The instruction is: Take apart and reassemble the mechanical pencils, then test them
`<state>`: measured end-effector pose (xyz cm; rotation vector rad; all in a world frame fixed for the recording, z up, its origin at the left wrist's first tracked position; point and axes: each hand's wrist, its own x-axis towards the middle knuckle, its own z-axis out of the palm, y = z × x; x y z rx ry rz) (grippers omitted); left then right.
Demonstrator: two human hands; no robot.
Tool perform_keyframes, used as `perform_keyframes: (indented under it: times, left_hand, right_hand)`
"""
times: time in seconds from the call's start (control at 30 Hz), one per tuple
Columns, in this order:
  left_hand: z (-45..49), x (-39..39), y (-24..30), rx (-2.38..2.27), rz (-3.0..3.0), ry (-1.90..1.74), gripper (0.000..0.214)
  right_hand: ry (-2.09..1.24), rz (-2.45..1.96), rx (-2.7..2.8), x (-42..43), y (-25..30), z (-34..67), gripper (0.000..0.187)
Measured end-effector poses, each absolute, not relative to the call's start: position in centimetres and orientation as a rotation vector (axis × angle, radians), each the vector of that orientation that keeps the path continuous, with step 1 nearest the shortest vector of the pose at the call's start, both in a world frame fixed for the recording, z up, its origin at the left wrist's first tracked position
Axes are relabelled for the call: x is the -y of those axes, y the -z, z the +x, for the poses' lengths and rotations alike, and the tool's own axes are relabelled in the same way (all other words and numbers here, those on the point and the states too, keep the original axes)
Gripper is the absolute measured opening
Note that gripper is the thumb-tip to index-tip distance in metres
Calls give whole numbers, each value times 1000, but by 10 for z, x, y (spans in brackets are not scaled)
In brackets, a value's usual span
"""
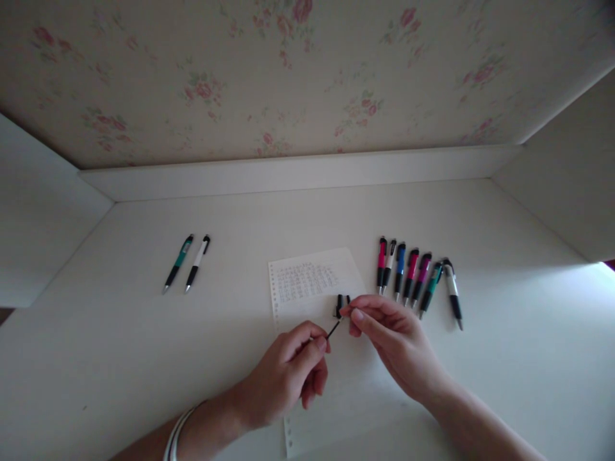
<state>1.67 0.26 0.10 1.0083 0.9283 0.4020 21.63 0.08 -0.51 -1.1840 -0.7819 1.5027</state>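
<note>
My left hand [300, 368] pinches a thin dark pen refill [332, 330] between thumb and forefinger. At the refill's upper end, the thumb and fingertips of my right hand [384, 333] close on its tip. Whether a small spring sits there is too small to tell. Just behind the fingertips, black pen parts [339, 306] lie on a sheet of punched paper [317, 314], partly hidden by my right hand. Handwritten rows fill the upper part of the sheet, and both hands are over its middle.
Several click pens [410, 275] in pink, white, blue, purple and green lie in a row at the right. To the left lie a green pen [179, 264] and a white pen [198, 262]. White panels and a flowered wall [202, 89] bound the white desk [120, 333].
</note>
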Motion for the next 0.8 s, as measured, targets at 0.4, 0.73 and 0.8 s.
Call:
perform_keyframes:
  times: [0.4,0.73,0.8]
  left_hand:
    - [16,-3,-2,-919,1024,-405,34]
    - [16,-1,1,-910,1090,-418,36]
    - [16,-1,1,-898,1091,-425,37]
  right_hand:
    - [-1477,-1204,898,-1,1,215,19]
    - [-1328,-1312,1174,8,5,213,25]
    - [-1365,-1311,1250,12,5,212,28]
